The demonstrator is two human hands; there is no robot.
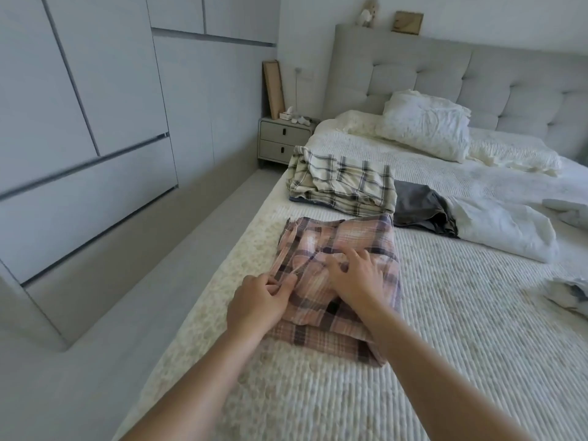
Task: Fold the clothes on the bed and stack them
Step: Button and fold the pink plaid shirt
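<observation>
The left hand [259, 297] pinches a thin strap at the left edge of the pink plaid garment [337, 281], fingers curled round it; the right hand [356, 278] rests just beside it on top of the cloth, fingers bent and spread, gripping nothing clearly. Beyond both hands on the bed [461, 329] lies a folded cream plaid pile [343, 186]; right of that, a grey garment [420, 208] touching a white one [502, 227].

At frame centre a folded garment [340, 278] lies on the bed [461, 329] under both hands, a folded stack [343, 184] behind it, loose clothes [420, 210] to the right, a nightstand [284, 140] upper left.
</observation>
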